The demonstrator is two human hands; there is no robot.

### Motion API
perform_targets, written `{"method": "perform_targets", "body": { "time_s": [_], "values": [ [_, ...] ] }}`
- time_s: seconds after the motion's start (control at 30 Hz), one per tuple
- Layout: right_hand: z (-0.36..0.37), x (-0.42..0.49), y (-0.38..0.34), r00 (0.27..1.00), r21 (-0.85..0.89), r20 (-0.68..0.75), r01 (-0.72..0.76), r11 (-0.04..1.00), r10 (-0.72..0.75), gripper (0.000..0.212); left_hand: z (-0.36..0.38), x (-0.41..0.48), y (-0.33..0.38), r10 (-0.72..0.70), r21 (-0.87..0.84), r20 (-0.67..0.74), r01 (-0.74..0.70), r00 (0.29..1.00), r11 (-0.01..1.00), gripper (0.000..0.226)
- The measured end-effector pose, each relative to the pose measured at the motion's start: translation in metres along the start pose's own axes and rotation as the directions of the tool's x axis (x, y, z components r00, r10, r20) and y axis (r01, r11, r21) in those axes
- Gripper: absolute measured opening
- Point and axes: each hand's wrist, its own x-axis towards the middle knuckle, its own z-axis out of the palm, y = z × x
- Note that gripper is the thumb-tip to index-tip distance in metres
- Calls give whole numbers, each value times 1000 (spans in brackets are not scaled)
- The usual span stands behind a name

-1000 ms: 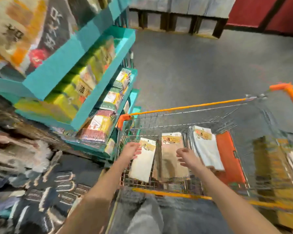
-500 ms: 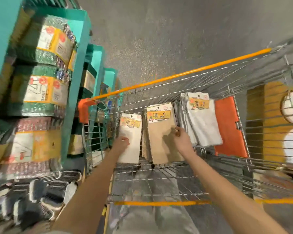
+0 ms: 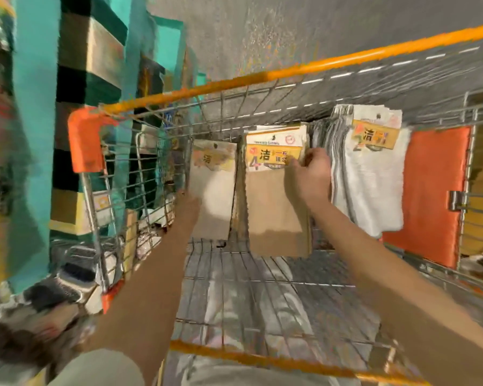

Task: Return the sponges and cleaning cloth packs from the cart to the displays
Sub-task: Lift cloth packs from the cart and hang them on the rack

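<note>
cart point(image 3: 290, 69): wire basket, orange rim, just right of the teal display point(image 3: 31, 140); three lots of cloth packs leaning upright against the far end.

pale pack point(image 3: 215, 188), far left: left hand point(image 3: 188, 203) at its left edge, higher than half a second ago, when set near the lower corner. fingers hidden behind the pack and blurred; impossible to tell hold from mere touch.

tan pack point(image 3: 276, 215), middle, yellow label on top: right hand point(image 3: 311, 174) shifted up from the pack's right edge to the top right corner. fingers point(image 3: 310, 158) curled, pinching that corner beside the label.

white cloth packs point(image 3: 371, 182), right of the tan pack, untouched, beside the orange flap point(image 3: 430, 190).

status: no pack out of the cart yet; all in the same places as a second ago. grips being settled, judged the start of a lift. likely next: pale and tan packs raised clear of the wire, then carried left to the display.
</note>
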Motion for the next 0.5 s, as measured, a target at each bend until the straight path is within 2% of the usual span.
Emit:
{"method": "perform_targets", "body": {
  "time_s": [0.07, 0.17, 0.27, 0.4, 0.5],
  "values": [
    [2, 3, -3, 999, 7, -39, 11, 1000, -10, 26, 1, 1, 1, -26, 30, 31, 25, 999, 999, 56],
    [1, 7, -4, 999, -15, -15, 29, 999, -29, 27, 0, 4, 1, -7, 90, 102, -2, 995, 996, 59],
    [-3, 2, -7, 1000, 14, 16, 5, 1000, -6, 27, -4, -2, 7, -11, 113, 75, 3, 997, 994, 56],
    [-14, -11, -16, 996, 71, 84, 2, 997, -8, 29, -10, -18, 18, 75, 25, 146, -80, 986, 997, 41],
    [-26, -31, -22, 996, 140, 88, -13, 990, 1, 30, -19, -33, 30, 142, -41, 140, -137, 980, 990, 27]
  ]
}}
